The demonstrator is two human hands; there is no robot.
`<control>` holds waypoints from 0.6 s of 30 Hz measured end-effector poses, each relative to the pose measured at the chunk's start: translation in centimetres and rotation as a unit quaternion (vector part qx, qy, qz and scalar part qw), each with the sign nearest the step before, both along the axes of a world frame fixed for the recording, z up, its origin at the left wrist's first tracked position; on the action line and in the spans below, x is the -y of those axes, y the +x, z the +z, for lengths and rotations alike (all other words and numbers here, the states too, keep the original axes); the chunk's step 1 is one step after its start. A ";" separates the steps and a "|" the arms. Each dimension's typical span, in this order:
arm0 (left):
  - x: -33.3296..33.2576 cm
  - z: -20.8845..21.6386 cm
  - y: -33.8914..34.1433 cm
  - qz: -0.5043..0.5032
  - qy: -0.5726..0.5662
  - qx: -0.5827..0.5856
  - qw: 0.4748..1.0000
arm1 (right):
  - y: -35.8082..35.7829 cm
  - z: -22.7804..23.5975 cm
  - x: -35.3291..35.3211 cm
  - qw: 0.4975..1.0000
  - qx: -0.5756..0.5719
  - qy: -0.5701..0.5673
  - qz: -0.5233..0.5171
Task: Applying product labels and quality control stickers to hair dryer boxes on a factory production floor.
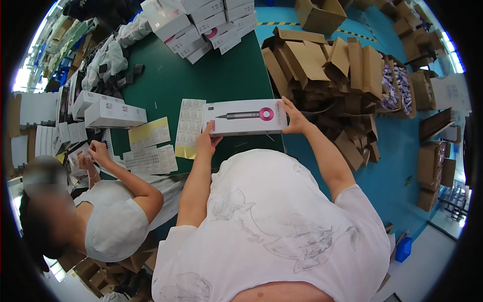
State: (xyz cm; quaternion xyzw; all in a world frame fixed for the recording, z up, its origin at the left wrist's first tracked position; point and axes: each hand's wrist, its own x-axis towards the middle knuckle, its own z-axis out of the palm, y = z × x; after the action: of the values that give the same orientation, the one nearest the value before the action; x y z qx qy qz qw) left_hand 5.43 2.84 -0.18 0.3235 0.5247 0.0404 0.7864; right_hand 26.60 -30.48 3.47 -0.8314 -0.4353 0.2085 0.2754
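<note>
A long white box point(236, 127) with a picture of a grey and pink hair dryer lies level before me, near the front edge of the green table point(171, 75). My left hand point(207, 142) grips its near left corner, thumb on the printed face and the other fingers partly hidden below. Around the right end, my right hand point(296, 118) is closed with its fingers at the far corner and thumb at the near one. Just left of the box is a sheet of stickers point(191, 118) on yellow backing, partly tucked beside it.
A co-worker's hands point(95, 155) are at the table's left side, near more sticker sheets point(146, 160) and white boxes point(116, 113). Stacked white boxes point(201, 25) stand at the far end. Brown cartons point(307, 63) crowd the table's right edge.
</note>
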 end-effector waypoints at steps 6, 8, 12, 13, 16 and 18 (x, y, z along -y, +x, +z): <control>0.7 -1.2 -1.7 0.025 0.005 -0.032 0.999 | -5.7 -4.7 0.8 0.785 -0.399 0.114 -0.459; 1.1 -1.3 -2.1 0.030 0.000 -0.022 0.999 | -6.9 -4.9 1.0 0.726 -0.500 0.168 -0.442; 1.6 -0.9 -2.5 0.034 -0.023 -0.002 0.999 | -6.6 -4.3 0.4 0.619 -0.572 0.254 -0.475; 1.6 -0.7 -2.6 0.019 -0.042 0.009 0.999 | -6.3 -4.1 0.0 0.616 -0.561 0.256 -0.489; 1.3 -0.1 -3.4 -0.059 -0.070 0.008 0.996 | -6.4 -3.7 -2.1 0.585 -0.536 0.293 -0.533; 1.1 -0.1 -3.5 -0.101 -0.111 0.000 0.989 | -7.0 -3.4 -4.0 0.526 -0.566 0.296 -0.561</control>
State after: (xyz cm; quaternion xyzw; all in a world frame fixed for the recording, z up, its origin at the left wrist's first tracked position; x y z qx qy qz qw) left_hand 1.92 1.71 -0.24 0.2854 0.4904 -0.0974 0.8177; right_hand 19.60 -26.44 0.12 -0.4823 0.3314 0.2973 0.7545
